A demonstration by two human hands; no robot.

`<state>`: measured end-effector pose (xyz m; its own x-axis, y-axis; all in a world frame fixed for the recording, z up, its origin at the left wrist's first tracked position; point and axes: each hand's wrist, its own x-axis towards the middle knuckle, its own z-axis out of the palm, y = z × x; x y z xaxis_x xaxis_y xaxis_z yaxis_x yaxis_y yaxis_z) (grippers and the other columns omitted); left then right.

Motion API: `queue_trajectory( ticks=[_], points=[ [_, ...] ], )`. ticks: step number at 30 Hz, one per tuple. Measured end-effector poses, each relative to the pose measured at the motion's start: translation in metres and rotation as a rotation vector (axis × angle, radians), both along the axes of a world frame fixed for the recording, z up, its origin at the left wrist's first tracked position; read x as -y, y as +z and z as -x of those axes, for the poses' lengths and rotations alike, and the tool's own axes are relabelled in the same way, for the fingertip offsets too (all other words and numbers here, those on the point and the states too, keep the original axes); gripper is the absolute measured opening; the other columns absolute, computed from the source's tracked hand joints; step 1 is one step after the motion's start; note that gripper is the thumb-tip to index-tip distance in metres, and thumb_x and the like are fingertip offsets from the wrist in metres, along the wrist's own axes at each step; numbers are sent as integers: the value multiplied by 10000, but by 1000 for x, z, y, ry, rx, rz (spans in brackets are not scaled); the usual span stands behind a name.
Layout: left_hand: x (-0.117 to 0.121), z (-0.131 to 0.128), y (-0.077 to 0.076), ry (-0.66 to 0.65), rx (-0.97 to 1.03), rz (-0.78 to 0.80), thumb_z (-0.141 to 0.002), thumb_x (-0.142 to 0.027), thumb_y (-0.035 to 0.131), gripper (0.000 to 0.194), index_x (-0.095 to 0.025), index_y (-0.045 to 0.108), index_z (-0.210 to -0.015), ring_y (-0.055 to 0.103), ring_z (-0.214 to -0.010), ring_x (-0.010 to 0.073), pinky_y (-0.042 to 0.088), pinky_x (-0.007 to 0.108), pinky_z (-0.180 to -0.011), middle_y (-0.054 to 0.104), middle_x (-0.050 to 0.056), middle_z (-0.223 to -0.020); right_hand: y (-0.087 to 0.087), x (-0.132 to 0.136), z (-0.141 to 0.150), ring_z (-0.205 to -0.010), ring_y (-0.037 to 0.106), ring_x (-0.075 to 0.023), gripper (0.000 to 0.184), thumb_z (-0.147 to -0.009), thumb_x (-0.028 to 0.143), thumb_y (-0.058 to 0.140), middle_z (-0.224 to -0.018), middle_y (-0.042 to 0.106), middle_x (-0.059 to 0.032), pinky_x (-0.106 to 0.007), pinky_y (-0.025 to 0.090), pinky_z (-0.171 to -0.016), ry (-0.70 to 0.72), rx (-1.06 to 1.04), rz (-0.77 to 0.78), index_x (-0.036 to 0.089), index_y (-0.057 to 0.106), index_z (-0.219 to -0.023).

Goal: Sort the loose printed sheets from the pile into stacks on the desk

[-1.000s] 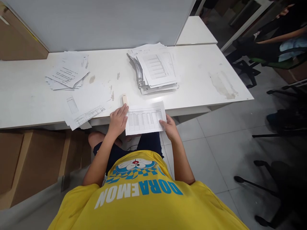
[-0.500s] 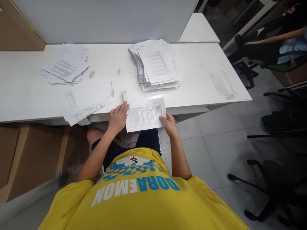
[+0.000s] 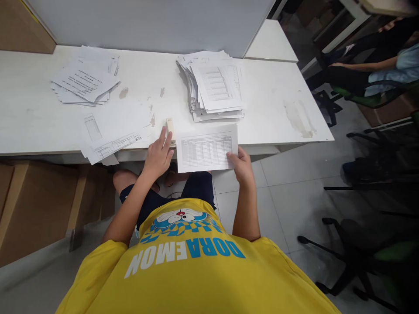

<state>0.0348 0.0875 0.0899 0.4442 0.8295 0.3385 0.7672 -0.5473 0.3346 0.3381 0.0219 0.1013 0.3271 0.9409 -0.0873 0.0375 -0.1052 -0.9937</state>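
My right hand (image 3: 242, 165) grips the right edge of a printed paper sheet (image 3: 206, 150) with a table on it, thumb on top. The sheet is level over the desk's front edge; whether others lie beneath it, I cannot tell. My left hand (image 3: 159, 152) has its fingers spread, with fingertips on or beside a small cream stapler (image 3: 169, 125) at the desk edge. A narrow gap separates the stapler from the sheet's left edge.
A thick stack of papers (image 3: 218, 85) stands behind the sheet. Loose papers (image 3: 85, 83) and more sheets (image 3: 113, 146) lie left on the white desk (image 3: 268, 96). A grey partition (image 3: 147, 26) rises behind. Cardboard boxes (image 3: 39, 196) stand lower left; office chairs (image 3: 353, 257) and a seated person are at right.
The sheet has moved right and slightly up in my right hand, away from the stapler. My left hand's fingers have spread and its hold at the sheet's left corner is gone.
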Motion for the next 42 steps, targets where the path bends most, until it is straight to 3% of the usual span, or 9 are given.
queue_trajectory(
  ticks=[4,8,11,15,20,25,28,33,42],
  points=[
    [7,28,6,163,114,-77,-986,-489,319,663,-134,271,-1544,333,-1443,325,299,456,-1117,206,182,-1628,31,-10,-33,-1060,665,-258,364,-754,360,662,-1089,727,-65,-460,516,-969,-100,65,-135,228,681,-1093],
    [2,73,14,379,79,-39,-958,-494,384,657,-158,337,-1521,194,-1497,359,157,546,-1189,235,152,-1626,50,-66,-57,-1176,605,-260,383,-780,378,618,-1180,668,-80,-438,521,-957,-161,92,-302,248,642,-1140],
    [-2,100,12,437,-23,27,-926,-489,427,700,-129,342,-1519,138,-1504,392,88,599,-1193,226,168,-1625,44,-128,-60,-1176,590,-252,373,-799,369,585,-1193,636,-84,-439,547,-894,-165,21,-290,256,604,-1154],
    [9,118,6,396,-134,73,-950,-369,364,565,-130,458,-1453,287,-1457,364,98,592,-1199,418,171,-1532,27,-197,-38,-1050,619,-182,377,-807,234,525,-1161,609,-54,-395,569,-828,-281,-188,-253,258,520,-1184],
    [21,125,4,381,-135,25,-973,-307,310,504,-163,520,-1408,399,-1393,303,164,521,-1210,530,139,-1449,18,-229,-1,-955,621,-142,394,-792,141,486,-1130,582,-53,-345,571,-804,-403,-264,-197,227,472,-1177],
    [13,138,1,485,-68,29,-935,-458,400,651,-127,382,-1496,233,-1483,365,156,583,-1191,326,188,-1581,10,-209,-3,-1298,470,-275,549,-794,281,602,-1408,345,-144,-506,482,-1006,-641,23,-55,240,439,-1316],
    [5,150,1,496,-57,73,-906,-546,429,766,-119,303,-1529,169,-1503,380,116,597,-1194,217,199,-1620,-5,-171,-7,-1405,350,-302,550,-903,439,462,-1486,149,-134,-552,445,-1044,-809,206,-130,339,330,-1428],
    [-15,166,8,463,-131,150,-882,-604,432,828,-118,281,-1535,147,-1506,381,108,591,-1191,180,197,-1630,-32,-107,28,-1329,408,-283,552,-930,440,359,-1447,184,-142,-552,445,-1042,-682,326,-173,349,220,-1457],
    [-33,175,20,309,-299,26,-942,-432,388,508,-119,587,-1288,537,-1162,358,407,492,-992,626,203,-1251,-27,-76,66,-1293,432,-258,467,-839,307,413,-1405,280,-143,-477,426,-1053,-568,207,-134,257,380,-1302]
  ],
)
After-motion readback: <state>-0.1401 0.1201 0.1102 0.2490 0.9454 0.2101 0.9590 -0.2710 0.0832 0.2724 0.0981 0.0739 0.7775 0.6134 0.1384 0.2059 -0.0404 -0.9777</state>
